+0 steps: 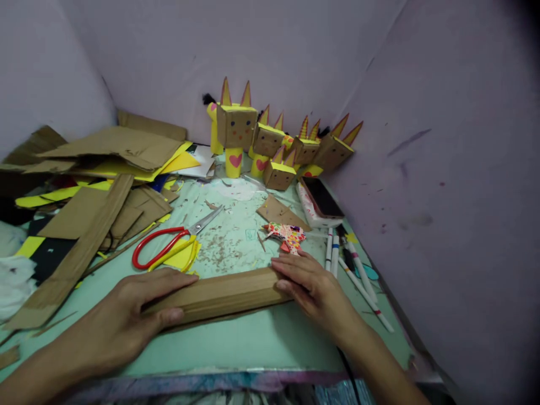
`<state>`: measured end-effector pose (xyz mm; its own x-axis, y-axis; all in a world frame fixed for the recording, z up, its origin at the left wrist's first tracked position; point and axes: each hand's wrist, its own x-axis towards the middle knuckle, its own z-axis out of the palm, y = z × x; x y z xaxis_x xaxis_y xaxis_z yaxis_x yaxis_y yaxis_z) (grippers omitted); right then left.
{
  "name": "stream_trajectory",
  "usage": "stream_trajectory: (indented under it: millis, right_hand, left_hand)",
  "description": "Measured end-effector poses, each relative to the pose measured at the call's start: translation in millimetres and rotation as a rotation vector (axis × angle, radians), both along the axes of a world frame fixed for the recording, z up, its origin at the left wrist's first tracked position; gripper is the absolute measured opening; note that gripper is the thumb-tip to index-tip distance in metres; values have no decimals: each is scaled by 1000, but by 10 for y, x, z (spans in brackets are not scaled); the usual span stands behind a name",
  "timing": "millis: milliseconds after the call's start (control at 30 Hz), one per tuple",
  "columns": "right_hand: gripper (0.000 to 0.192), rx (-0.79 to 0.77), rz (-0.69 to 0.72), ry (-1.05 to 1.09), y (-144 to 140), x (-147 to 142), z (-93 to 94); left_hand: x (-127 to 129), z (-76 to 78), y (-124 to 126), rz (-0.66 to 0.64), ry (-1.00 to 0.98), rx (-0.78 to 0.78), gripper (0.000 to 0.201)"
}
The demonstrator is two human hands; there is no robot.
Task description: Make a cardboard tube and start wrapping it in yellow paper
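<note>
A long folded strip of brown cardboard lies across the front of the table between my hands. My left hand grips its left end, thumb on the near side and fingers over the far side. At the right end my right hand holds it the same way, fingers together on top and thumb on the near side. Just beyond the strip are scissors with one red and one yellow handle, blades slightly apart. A flower-patterned glue gun rests close behind my right fingers.
Cardboard sheets and scraps heap up on the left. Box-headed cardboard figures with pointed horns stand along the back wall. Markers lie on the right, near a phone on a white pack. Walls close in behind and to the right.
</note>
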<state>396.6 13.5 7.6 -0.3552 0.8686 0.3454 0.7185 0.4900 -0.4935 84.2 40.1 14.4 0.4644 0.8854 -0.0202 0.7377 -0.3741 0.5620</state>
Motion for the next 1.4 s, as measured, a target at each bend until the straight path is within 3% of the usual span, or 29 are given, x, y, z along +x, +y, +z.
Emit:
stream_trajectory:
  millis: [200, 467, 733, 967, 1233, 1400]
  right_hand:
    - [24, 77, -24, 0, -123, -93, -76]
    - [30, 33, 15, -174, -139, -17, -26]
    - [30, 16, 50, -129, -228, 3, -45]
    - [32, 12, 82, 1, -326, 12, -167]
    - [34, 4, 46, 43, -340, 26, -238]
    - [33, -46, 48, -50, -356, -5, -243]
  left_hand:
    - [-50, 8, -54, -71, 71, 61, 39]
    - [-31, 25, -27, -134, 137, 41, 38]
    - [26, -116, -257, -163, 55, 344, 23]
    - [49, -251, -410, -159, 52, 511, 32]
    - [-5, -323, -406, -151, 26, 489, 38]
    - [6, -337, -405, -119, -9, 461, 37]
